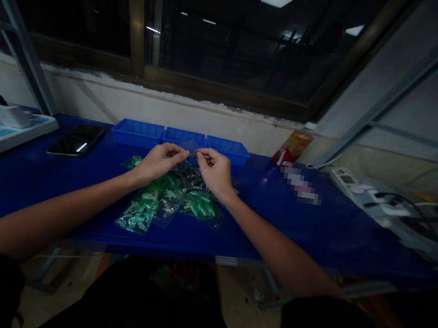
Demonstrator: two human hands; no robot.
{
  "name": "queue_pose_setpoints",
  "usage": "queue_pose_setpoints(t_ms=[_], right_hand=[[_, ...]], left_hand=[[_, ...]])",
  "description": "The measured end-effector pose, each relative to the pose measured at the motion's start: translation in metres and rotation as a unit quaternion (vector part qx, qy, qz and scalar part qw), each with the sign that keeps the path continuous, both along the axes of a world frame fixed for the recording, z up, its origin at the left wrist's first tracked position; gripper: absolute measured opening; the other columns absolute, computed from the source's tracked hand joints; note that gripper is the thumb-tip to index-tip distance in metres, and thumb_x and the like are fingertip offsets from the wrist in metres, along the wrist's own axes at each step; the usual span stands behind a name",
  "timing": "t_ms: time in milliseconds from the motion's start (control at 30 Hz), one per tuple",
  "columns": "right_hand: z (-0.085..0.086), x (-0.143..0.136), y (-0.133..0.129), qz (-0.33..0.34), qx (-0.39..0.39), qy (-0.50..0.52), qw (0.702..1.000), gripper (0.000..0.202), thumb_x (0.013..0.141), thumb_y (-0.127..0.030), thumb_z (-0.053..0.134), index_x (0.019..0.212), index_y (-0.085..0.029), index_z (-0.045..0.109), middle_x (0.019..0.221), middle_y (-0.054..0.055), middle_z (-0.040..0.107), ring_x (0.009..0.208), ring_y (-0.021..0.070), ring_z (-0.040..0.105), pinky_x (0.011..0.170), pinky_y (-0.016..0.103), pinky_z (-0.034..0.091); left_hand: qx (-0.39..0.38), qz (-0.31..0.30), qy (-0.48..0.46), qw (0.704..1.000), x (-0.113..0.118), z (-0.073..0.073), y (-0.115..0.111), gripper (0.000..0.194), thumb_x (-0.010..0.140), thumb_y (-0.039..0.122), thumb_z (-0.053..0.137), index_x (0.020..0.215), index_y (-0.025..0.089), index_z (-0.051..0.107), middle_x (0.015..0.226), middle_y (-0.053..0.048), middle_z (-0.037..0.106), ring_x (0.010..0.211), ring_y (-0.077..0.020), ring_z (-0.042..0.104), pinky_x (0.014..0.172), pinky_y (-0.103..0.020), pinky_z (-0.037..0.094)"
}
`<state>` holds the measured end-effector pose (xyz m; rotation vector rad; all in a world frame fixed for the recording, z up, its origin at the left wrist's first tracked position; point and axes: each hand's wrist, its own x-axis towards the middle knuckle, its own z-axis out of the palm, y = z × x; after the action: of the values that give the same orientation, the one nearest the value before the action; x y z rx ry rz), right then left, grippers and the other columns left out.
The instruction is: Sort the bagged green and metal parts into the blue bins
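Observation:
Both hands meet over the middle of the blue table (283,228), just in front of the bins. My left hand (159,160) is closed in a pinch, its thumb and fingertips pointing right. Facing it, my right hand (216,172) pinches too, with the fingertips almost touching the left ones. Something small and dark shows between them, too small to name. A bit of clear film (191,145) shows just behind the fingertips. Beneath the hands lie several green-tinted plastic bags of small parts (138,213), a clear bag (166,211) and a heap of dark small parts (192,178).
Three blue bins (136,134) stand in a row along the wall. To the left are a phone (76,140) and a power strip (5,135) with a plug. A red-and-brown container (293,149) stands at the back right, near another power strip (362,193) with cables.

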<state>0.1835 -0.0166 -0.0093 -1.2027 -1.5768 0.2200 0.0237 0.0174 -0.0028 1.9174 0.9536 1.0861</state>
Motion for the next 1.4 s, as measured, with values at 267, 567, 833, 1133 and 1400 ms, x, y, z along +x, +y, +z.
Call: queue_pose_setpoints(t_ms=[267, 567, 833, 1133, 1400], right_hand=[[0.011, -0.004, -0.017, 0.007, 0.078, -0.138, 0.987, 0.022, 0.08, -0.018, 0.044, 0.088, -0.02, 0.064, 0.084, 0.003, 0.066, 0.076, 0.0145, 0.06, 0.073, 0.028, 0.046], [0.012, -0.002, -0.016, 0.035, 0.096, -0.122, 0.987, 0.026, 0.072, -0.006, 0.039, 0.076, -0.018, 0.062, 0.079, 0.002, 0.061, 0.077, 0.0132, 0.057, 0.074, 0.026, 0.043], [0.01, -0.005, -0.006, 0.071, -0.119, 0.058, 0.989, 0.037, 0.081, -0.044, 0.043, 0.067, -0.016, 0.061, 0.065, 0.001, 0.055, 0.064, 0.0122, 0.052, 0.062, 0.025, 0.038], [-0.001, -0.011, -0.006, 0.053, -0.047, 0.004, 0.997, 0.018, 0.076, -0.034, 0.05, 0.07, -0.017, 0.055, 0.058, -0.003, 0.051, 0.054, 0.0096, 0.046, 0.053, 0.021, 0.034], [0.005, -0.004, -0.011, 0.023, 0.065, -0.142, 0.987, 0.007, 0.078, -0.022, 0.048, 0.081, -0.019, 0.053, 0.06, -0.003, 0.05, 0.057, 0.0104, 0.048, 0.059, 0.022, 0.038]], left_hand=[[-0.247, -0.078, -0.164, 0.952, -0.001, 0.007, 0.002, 0.023, 0.068, 0.033, 0.065, 0.079, 0.013, 0.065, 0.082, -0.006, 0.063, 0.05, -0.0053, 0.042, 0.042, -0.018, 0.027], [-0.236, -0.063, -0.186, 0.952, 0.001, 0.008, -0.003, 0.022, 0.067, 0.018, 0.063, 0.088, 0.014, 0.064, 0.075, -0.003, 0.064, 0.055, -0.0079, 0.05, 0.052, -0.022, 0.037], [-0.033, -0.049, -0.191, 0.98, 0.001, 0.001, 0.001, 0.012, 0.063, 0.018, 0.065, 0.074, 0.016, 0.059, 0.073, 0.001, 0.059, 0.072, -0.011, 0.054, 0.072, -0.025, 0.041], [0.089, -0.004, -0.047, 0.995, 0.002, -0.009, 0.002, 0.007, 0.068, 0.015, 0.054, 0.069, 0.017, 0.061, 0.095, -0.005, 0.053, 0.103, -0.0203, 0.047, 0.094, -0.036, 0.033], [-0.096, -0.024, -0.139, 0.985, 0.003, -0.001, -0.004, 0.019, 0.072, 0.029, 0.05, 0.077, 0.016, 0.063, 0.093, -0.004, 0.06, 0.09, -0.0194, 0.052, 0.071, -0.028, 0.041]])
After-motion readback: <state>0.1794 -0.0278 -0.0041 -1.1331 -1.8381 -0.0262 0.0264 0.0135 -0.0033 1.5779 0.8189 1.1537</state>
